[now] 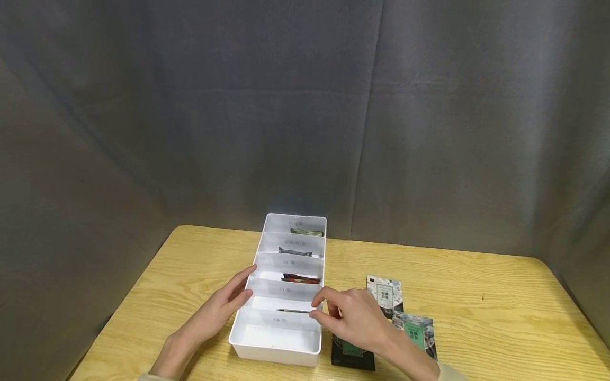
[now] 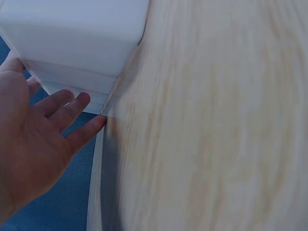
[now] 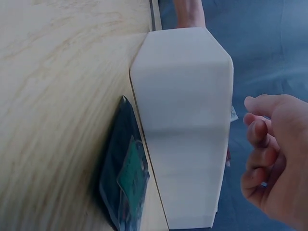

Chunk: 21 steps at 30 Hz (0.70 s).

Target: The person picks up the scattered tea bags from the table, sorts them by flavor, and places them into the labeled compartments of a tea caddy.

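A long white plastic box (image 1: 278, 355), split by dividers with printed Chinese labels, stands on the table. My left hand (image 1: 216, 312) rests at its left side, thumb and index finger at the rim. In the left wrist view, its other fingers (image 2: 72, 113) spread loosely beside the box wall. My right hand (image 1: 355, 317) hovers over the right rim, loosely bent, thumb and index finger apart. Near its thumb, a thin tea packet (image 1: 292, 311) stands in the second compartment from the front. In the right wrist view nothing shows between that hand's fingers (image 3: 260, 156).
Farther compartments hold a red-and-black packet (image 1: 302, 279), a grey packet (image 1: 295, 252) and a green packet (image 1: 307, 232). Right of the box lie a white patterned packet (image 1: 386, 292), a green-labelled packet (image 1: 415, 332) and a dark packet (image 1: 352, 360), partly under my right hand. A grey curtain (image 1: 286, 106) hangs behind.
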Each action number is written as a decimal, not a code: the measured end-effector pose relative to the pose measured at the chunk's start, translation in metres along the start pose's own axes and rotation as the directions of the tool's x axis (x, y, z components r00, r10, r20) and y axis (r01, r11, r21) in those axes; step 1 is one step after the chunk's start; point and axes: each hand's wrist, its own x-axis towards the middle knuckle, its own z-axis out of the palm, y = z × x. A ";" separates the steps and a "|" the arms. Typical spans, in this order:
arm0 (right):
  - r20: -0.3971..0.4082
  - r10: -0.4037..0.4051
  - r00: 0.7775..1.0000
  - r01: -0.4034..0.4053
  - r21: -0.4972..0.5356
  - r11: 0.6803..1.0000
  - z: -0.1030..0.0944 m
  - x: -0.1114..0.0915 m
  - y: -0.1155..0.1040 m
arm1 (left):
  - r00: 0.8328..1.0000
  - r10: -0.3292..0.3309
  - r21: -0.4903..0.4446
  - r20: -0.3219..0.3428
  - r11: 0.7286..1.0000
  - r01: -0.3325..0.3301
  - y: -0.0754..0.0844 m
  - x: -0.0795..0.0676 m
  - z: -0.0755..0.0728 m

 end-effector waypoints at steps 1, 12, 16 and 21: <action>-0.008 0.001 1.000 -0.001 0.000 1.000 -0.002 0.000 0.001 | 1.000 0.000 -0.004 0.000 1.000 0.000 0.000 0.000 0.000; -0.025 0.127 0.992 -0.128 -0.012 0.992 -0.021 -0.006 0.023 | 1.000 0.006 -0.029 0.006 1.000 -0.006 -0.001 0.001 0.000; -0.008 0.181 0.983 -0.181 -0.020 0.983 -0.028 -0.011 0.035 | 1.000 0.002 -0.026 0.002 1.000 -0.002 -0.002 0.000 0.001; 0.040 0.266 0.963 -0.263 -0.057 0.963 -0.037 -0.018 0.052 | 1.000 0.001 -0.023 -0.002 1.000 -0.001 -0.003 0.000 0.001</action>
